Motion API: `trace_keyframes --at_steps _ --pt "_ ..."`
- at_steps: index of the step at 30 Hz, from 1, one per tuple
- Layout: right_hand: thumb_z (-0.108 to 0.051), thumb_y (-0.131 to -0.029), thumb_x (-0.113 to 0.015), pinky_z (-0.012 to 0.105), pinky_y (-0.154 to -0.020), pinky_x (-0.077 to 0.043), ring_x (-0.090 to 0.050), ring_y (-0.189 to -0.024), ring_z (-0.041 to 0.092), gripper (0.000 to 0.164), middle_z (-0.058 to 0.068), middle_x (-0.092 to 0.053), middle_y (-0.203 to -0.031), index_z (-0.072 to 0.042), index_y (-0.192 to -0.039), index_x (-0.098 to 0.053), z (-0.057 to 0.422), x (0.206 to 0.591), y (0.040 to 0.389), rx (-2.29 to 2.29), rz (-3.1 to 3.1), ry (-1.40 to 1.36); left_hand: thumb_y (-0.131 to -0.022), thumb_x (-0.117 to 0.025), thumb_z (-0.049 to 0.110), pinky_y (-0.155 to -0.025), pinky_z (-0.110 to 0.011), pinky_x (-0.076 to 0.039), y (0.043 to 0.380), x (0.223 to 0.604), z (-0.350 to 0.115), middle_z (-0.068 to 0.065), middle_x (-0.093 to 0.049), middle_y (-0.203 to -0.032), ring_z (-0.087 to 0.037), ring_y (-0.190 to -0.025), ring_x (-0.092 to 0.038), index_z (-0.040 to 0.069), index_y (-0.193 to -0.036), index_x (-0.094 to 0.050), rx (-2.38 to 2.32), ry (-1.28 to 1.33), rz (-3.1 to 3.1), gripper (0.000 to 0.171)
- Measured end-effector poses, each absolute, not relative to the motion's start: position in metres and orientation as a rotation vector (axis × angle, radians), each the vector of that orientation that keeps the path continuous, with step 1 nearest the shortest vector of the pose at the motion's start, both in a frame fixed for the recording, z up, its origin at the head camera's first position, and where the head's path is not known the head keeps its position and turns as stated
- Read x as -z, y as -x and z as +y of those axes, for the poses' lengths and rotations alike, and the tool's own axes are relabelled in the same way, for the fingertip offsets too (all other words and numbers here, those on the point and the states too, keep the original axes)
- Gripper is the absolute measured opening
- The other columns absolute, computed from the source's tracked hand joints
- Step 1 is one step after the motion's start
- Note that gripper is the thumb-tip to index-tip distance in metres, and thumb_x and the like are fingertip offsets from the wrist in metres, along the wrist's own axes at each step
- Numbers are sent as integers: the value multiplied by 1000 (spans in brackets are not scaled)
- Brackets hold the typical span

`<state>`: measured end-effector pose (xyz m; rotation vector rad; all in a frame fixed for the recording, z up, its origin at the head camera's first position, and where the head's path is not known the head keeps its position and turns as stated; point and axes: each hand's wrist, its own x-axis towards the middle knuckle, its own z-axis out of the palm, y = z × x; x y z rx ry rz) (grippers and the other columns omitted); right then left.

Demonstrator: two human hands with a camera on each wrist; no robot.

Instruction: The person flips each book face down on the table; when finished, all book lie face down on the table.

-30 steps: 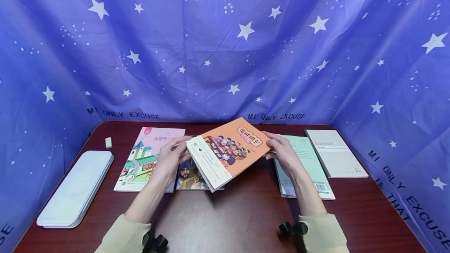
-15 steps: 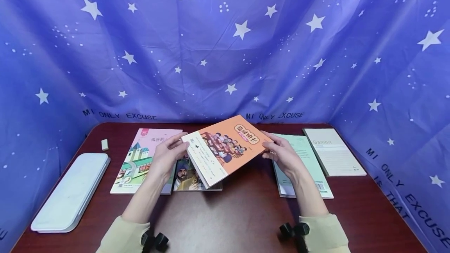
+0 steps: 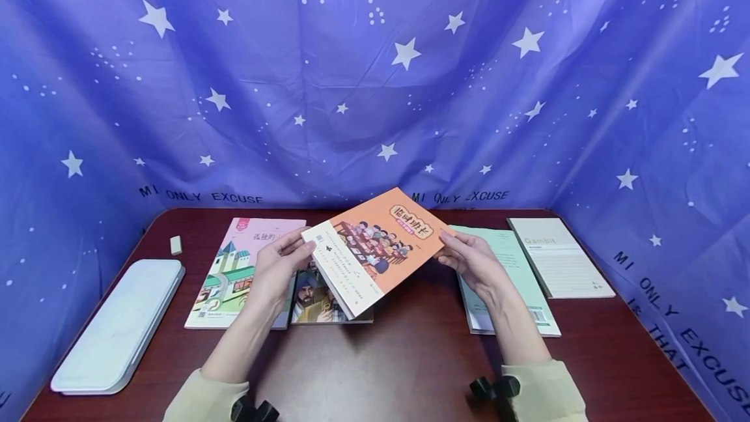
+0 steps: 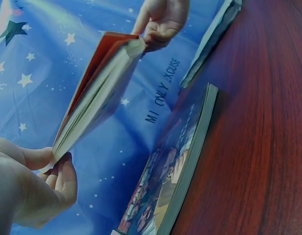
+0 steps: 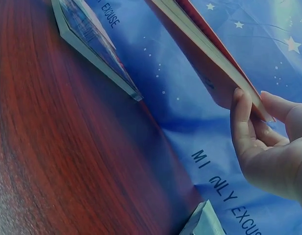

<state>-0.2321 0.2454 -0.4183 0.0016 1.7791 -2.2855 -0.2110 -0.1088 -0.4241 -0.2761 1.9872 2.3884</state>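
Note:
Both hands hold an orange book [image 3: 375, 246] in the air, turned at a slant, its cover with a classroom drawing facing up. At its left corner the left hand [image 3: 280, 272] pinches it, thumb on top and fingers beneath. The right hand [image 3: 476, 264] pinches the right corner in the same way. Seen from the left wrist, the page edges of the book [image 4: 99, 90] fan slightly under the cover. Below it on the table lies a book with a turbaned figure [image 3: 313, 298], partly hidden. A pink book [image 3: 225, 279] lies beside that one, partly behind the left forearm.
A pale green book [image 3: 504, 259] lies under the right forearm, with a cream "Gambit" notebook [image 3: 559, 256] to its right. On the left are a white pencil case [image 3: 120, 324] and a small eraser [image 3: 176, 245]. A blue star-printed curtain [image 3: 351, 83] hangs behind the table [image 3: 404, 370].
The orange book has shifted slightly left, still held at both corners. The camera view has moved a little. Everything on the table stays in place.

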Motion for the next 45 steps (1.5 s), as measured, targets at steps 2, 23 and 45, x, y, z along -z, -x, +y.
trace_keyframes --at_steps 2,23,45 --pt "-15 -105 -59 17 -70 -61 -72 -72 7 13 -1 -79 -85 -12 -106 -72 246 418 232 2282 1801 14 -96 -68 3 -86 -20 -61 212 423 -108 1 -71 -109 -2 -90 -69 -1 -143 -57 -2400 272 1973 48" --pt "-23 -103 -64 16 -52 -41 -52 -53 5 13 -7 -61 -60 -16 -93 -70 241 416 231 2240 2082 46 -95 -73 11 -91 -21 -47 211 417 -114 15 -68 -94 -4 -97 -60 6 -138 -65 -2312 341 2152 44" --pt "-12 -103 -62 20 -65 -62 -76 -70 11 8 1 -71 -81 -12 -108 -68 241 418 228 2449 1920 174 -104 -58 7 -61 -18 -51 206 416 -112 11 -77 -85 -6 -74 -74 4 -137 -59 -2495 126 1912 33"
